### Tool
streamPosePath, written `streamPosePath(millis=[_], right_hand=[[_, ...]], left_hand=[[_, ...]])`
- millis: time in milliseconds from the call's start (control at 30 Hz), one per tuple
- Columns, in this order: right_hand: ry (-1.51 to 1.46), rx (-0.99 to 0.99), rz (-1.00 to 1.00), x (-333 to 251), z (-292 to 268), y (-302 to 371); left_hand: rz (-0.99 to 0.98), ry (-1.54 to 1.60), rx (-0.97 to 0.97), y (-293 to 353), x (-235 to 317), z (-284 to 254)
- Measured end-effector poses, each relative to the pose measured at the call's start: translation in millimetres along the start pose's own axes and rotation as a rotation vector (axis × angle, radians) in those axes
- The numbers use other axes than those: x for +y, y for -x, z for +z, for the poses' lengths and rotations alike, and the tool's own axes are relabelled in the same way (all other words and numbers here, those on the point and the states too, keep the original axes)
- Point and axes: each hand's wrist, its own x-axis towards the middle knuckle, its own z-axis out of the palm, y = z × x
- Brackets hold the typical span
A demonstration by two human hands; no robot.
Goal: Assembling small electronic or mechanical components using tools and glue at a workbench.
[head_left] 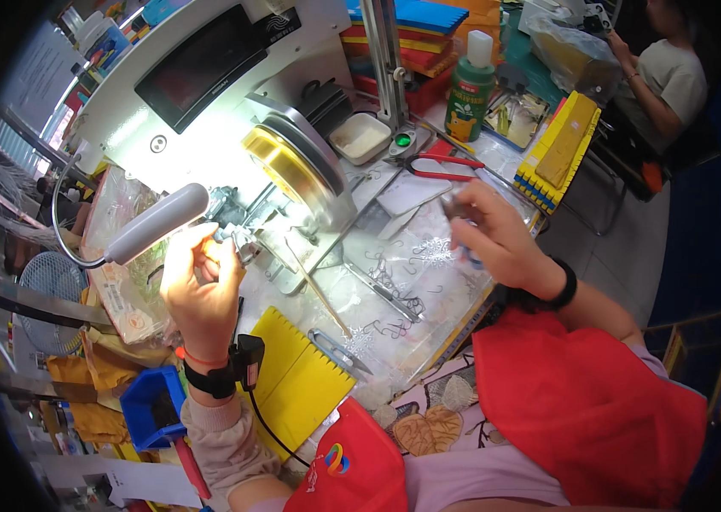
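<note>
My left hand is raised under the bright lamp, thumb and fingers pinched together beside the small metal head of a benchtop machine. Whatever lies between those fingertips is too small and overexposed to make out. A spool of gold-coloured line sits on the machine just beyond. Over the right side of the table, my right hand is closed and slightly blurred; a dark tip and a bluish part show at its fingers, but their kind is unclear. Loose fish hooks lie between the hands, around slim metal tweezers.
A yellow board and small snips lie at the near edge. Red-handled pliers, a white dish and a green bottle stand farther back. A blue bin is at lower left. Another person sits at far right.
</note>
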Motion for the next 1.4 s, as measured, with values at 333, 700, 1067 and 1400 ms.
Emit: streamPosePath(millis=[333,700,1067,1400], right_hand=[[-0.113,0.019,0.099,19,2,21],[0.348,-0.287,-0.185,44,21,5],[0.502,-0.369,-0.138,48,25,4],[0.461,-0.330,-0.256,53,30,5]], left_hand=[[-0.006,0.035,-0.027,-2,-12,14],[-0.032,-0.087,-0.030,-3,-13,18],[0.012,-0.122,-0.023,-2,-16,16],[0.001,-0.120,-0.022,1,-18,10]])
